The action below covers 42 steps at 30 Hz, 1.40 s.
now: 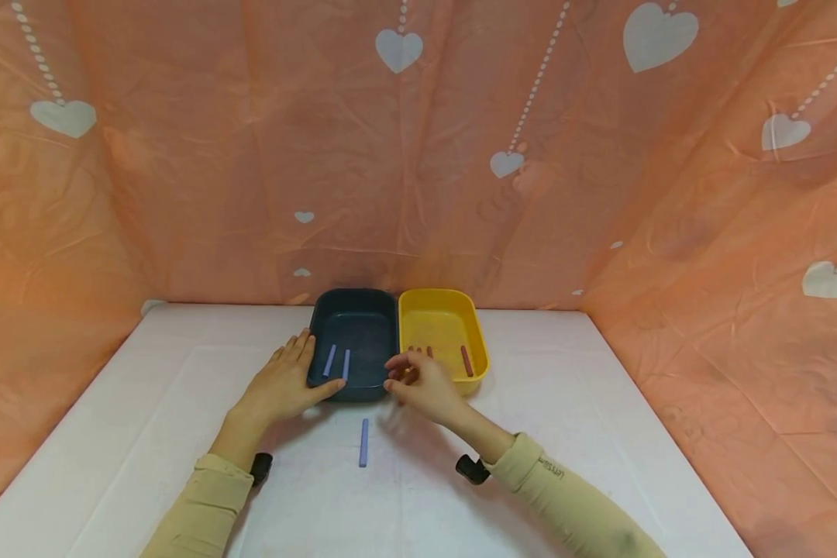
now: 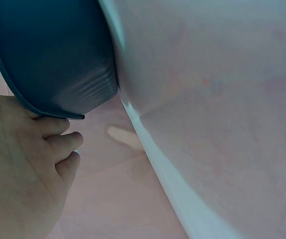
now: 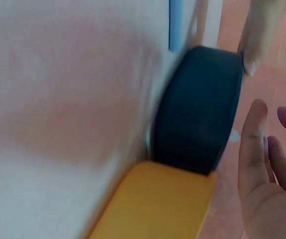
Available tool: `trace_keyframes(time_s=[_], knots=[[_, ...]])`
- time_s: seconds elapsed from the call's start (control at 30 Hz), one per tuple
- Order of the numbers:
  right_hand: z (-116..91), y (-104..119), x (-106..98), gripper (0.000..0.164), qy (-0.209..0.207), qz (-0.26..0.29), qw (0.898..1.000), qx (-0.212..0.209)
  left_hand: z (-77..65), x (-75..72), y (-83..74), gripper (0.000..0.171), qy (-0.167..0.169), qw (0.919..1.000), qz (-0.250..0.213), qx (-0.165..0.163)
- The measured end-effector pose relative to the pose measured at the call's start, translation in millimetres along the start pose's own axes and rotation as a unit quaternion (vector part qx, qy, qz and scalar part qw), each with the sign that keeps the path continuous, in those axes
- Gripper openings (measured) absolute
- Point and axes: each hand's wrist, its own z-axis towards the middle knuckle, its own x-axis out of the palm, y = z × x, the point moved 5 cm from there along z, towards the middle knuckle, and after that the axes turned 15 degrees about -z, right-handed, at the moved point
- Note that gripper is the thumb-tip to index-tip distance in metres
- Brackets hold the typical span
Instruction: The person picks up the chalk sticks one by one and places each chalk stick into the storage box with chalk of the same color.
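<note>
My left hand (image 1: 279,386) lies along the left side of a dark blue tray (image 1: 363,325), fingers extended and thumb stretched over its front rim. In the left wrist view, the fingers (image 2: 60,137) touch the tray's rim. Two slim blue sticks (image 1: 329,361) lie inside this tray. Over the front corner where it meets a yellow tray (image 1: 435,319) hovers my right hand (image 1: 425,389), with nothing between thumb and fingers; the right wrist view shows a gap there. Several dark red sticks (image 1: 466,361) lie in the yellow tray, some partly hidden by that hand.
Another blue stick (image 1: 363,443) lies on the white tabletop (image 1: 558,403) in front of the dark blue tray, between my forearms. An orange sheet with white hearts (image 1: 399,51) hangs behind the table and along both sides.
</note>
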Motion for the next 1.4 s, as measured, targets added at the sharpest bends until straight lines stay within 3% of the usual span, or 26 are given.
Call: trace_keyframes(time_s=[0.7,1.1,1.4], knots=[[-16.1,4.4,45.5,0.032,0.097,-0.069,0.993,-0.016,-0.4,0.8,1.1,0.116,-0.002,1.0,0.002,0.002],[-16.6,3.5,60.2,0.042,0.141,-0.196,0.97,-0.03,-2.0,-1.2,-1.5,0.114,-0.002,1.0,0.001,0.008],[-18.0,5.8,61.9,0.044,0.151,-0.23,0.961,-0.033,-3.5,-2.0,-3.1,0.111,-0.01,0.9999,-0.004,0.01]])
